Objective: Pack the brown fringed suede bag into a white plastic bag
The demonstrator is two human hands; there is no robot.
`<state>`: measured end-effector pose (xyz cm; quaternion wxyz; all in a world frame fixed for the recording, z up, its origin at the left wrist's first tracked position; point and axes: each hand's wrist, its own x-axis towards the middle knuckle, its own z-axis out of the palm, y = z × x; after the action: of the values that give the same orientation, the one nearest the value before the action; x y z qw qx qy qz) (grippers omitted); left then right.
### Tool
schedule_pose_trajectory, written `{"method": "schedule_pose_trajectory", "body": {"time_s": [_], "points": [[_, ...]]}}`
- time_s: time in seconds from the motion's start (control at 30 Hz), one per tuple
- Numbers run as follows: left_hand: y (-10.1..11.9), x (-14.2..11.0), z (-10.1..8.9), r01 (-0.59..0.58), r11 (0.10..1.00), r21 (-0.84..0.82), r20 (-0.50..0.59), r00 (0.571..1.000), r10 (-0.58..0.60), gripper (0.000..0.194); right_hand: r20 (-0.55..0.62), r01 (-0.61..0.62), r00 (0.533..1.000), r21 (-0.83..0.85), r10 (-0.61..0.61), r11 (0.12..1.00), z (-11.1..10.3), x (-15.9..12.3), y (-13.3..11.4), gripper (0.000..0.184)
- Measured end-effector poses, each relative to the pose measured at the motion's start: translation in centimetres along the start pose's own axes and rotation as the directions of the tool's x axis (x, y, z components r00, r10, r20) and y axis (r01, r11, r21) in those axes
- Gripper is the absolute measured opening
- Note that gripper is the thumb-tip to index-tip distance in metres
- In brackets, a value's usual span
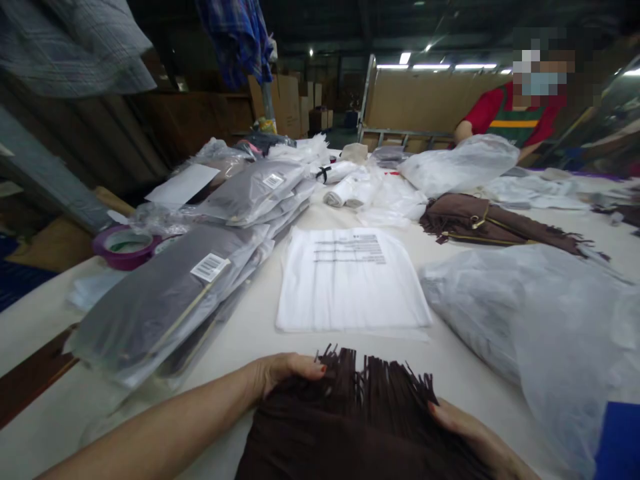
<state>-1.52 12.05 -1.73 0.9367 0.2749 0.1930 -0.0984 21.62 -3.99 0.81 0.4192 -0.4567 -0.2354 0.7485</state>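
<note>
Dark brown fringed piece [325, 433] at 6 o'clock in view, fringe pointing to 12. Left hand [285, 373] grips its 10 o'clock corner, thumb on top; right hand [463, 427] grips its 3 o'clock side, fingers mostly hidden. Beyond, at 12: printed white plastic [350, 293], flat on desk [257, 327]. At 10: barcoded grey packet [155, 307].

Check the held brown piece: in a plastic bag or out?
Out: the left hand and right hand hold the brown piece directly, its fringe uncovered.
</note>
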Motion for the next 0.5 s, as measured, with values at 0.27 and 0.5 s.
{"method": "schedule_pose_trajectory", "body": {"time_s": [0.27, 0.5], "points": [[2.0, 0.8, 2.4, -0.034, 0.956, 0.292, 0.088, 0.996, 0.009, 0.054, 0.189, -0.063, 0.977, -0.175, 0.097, 0.982, 1.5, -1.2, -3.7, 0.059], [1.9, -2.6, 7.6, -0.232, 0.43, 0.872, 0.208, 0.973, 0.102, 0.048, 0.228, 0.268, 0.962, -0.688, -0.15, 0.674, 2.1, -1.9, -0.8, 0.029]]}}
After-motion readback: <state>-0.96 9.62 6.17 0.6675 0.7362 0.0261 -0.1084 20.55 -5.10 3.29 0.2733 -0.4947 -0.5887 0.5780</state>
